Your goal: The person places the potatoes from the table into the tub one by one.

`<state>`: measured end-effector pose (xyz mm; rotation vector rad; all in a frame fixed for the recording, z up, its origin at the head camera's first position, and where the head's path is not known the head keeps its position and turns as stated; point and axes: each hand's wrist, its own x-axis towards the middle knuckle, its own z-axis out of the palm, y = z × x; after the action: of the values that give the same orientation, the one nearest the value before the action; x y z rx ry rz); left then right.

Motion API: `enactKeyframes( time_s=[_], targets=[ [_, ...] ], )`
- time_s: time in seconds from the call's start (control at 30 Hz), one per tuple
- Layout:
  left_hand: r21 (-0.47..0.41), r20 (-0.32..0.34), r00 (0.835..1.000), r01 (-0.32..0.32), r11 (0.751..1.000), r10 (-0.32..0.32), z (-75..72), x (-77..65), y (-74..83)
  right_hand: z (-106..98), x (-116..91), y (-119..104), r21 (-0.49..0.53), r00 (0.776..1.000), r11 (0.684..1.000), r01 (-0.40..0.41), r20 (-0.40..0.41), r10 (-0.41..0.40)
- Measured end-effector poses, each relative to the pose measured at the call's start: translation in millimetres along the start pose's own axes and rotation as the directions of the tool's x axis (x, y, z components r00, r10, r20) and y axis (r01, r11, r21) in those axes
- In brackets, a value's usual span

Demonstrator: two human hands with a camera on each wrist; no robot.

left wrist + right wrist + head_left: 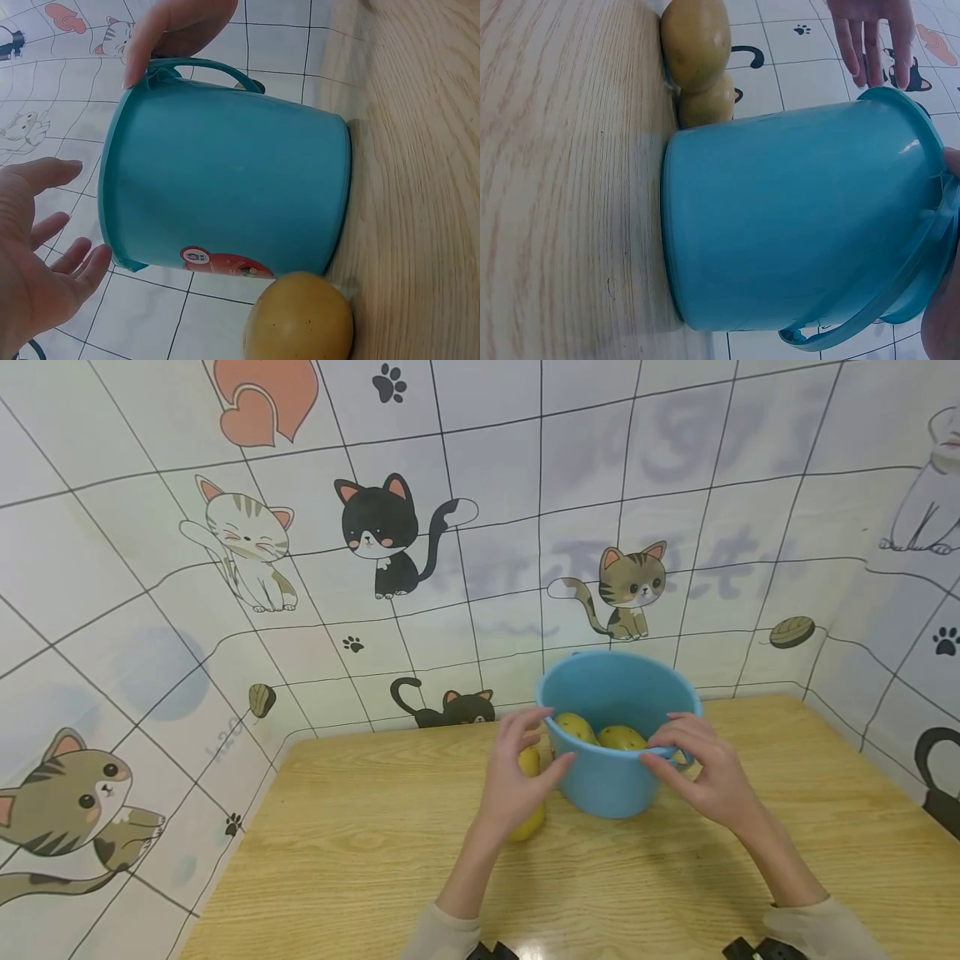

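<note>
The right hand (705, 768) pinches the blue plastic bucket (609, 785) by its rim; the left hand (512, 781), fingers parted, is at the rim's left. Yellow potatoes (621, 737) show inside; two more potatoes (529, 825) lie beside it, near the tabletop's (375, 852) back edge.

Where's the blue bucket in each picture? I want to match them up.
Head: blue bucket right of centre, upright.
Left wrist: blue bucket in the middle, appearing sideways.
Right wrist: blue bucket centre to right, appearing sideways.
Shared landmark: wooden tabletop, at bottom, right and left respectively.
</note>
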<state>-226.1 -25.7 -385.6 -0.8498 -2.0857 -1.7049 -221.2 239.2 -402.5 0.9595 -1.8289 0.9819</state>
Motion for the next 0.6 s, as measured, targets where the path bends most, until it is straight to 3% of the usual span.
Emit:
enactKeyframes(
  time_s=[0.3,0.6],
  targets=[
    [0.019,0.0,0.999,0.034,0.999,-0.034,-8.8,-5.2,-3.4,-0.9,-0.1,0.0,-0.004,1.0,1.0,-0.003,0.003,0.003],
    [0.102,0.005,0.997,0.081,0.992,-0.082,-14.0,-11.7,-11.3,-0.7,-0.4,0.6,-0.006,1.0,1.0,-0.002,0.003,0.002]
  ],
)
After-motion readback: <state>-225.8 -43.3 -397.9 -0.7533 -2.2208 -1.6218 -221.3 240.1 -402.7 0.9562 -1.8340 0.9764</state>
